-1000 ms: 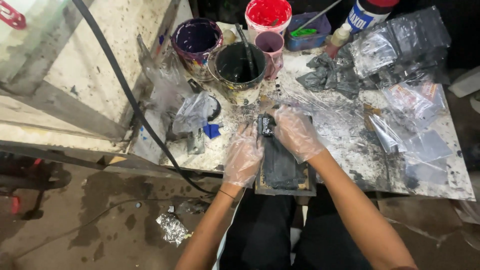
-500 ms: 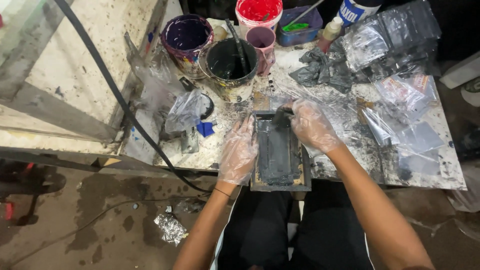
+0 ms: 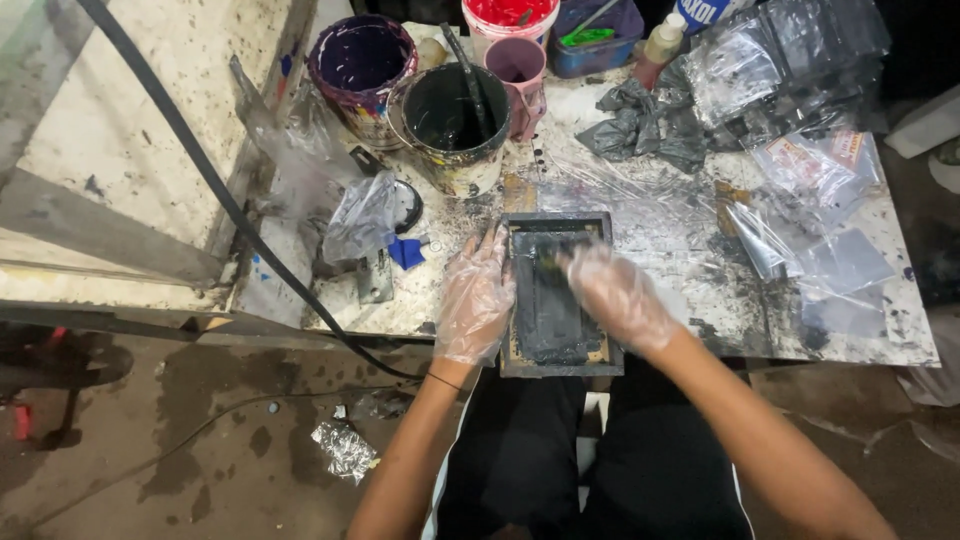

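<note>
The right hand [image 3: 618,295] has slid from the frame's [image 3: 556,296] top right corner down onto its inked middle since half a second ago, while the frame itself has barely shifted. The small dark rectangular frame lies flat at the near edge of the tabletop [image 3: 880,330], its near end jutting over the person's lap, likely so both hands can bear on it from above. The left hand [image 3: 476,300], in a thin clear glove, lies flat along the frame's left rail, fingers spread and pointing away, apparently steadying it. The right hand, gloved alike, is curled over something at the frame's centre; what it grips is blurred and cannot be told. Both forearms reach up from the bottom of the view, elbows low, wrists nearly straight. Just beyond the frame stands a black paint can [image 3: 452,122] with a stick in it, flanked by a purple can [image 3: 360,60] and a pink cup [image 3: 515,70]; a red tub [image 3: 508,14] sits behind. Clear plastic bags [image 3: 800,170] litter the right side, and a black cable [image 3: 215,190] crosses the left.
</note>
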